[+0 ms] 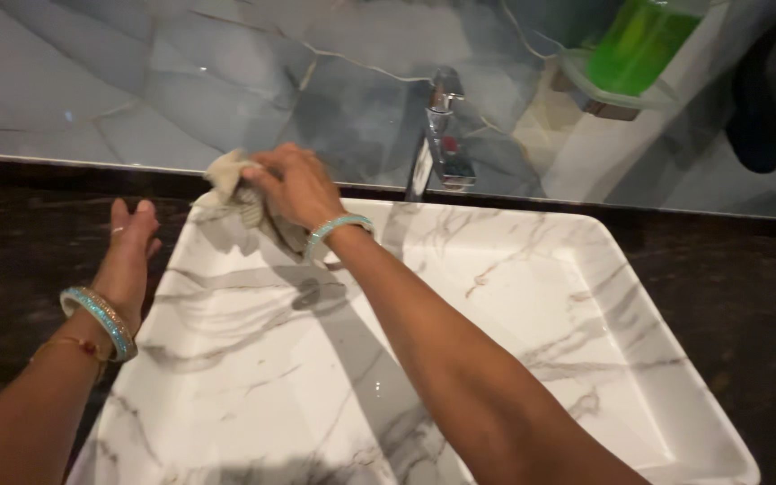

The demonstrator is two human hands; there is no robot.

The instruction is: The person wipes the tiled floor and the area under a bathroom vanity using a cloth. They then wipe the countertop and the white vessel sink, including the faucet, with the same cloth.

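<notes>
My right hand (294,184) grips a crumpled beige cloth (229,176) and presses it on the far left corner of a white marble-patterned basin (586,296). A turquoise bracelet circles that wrist. My left hand (129,251) lies flat with fingers apart on the dark counter (20,251) just left of the basin's rim, wearing sparkly bangles and a ring, and holds nothing.
A chrome tap (442,135) stands behind the basin at the back middle. A wall dish with a green soap bottle (639,40) hangs at the upper right. A dark object (770,99) hangs at the far right. Grey marble tiles cover the wall.
</notes>
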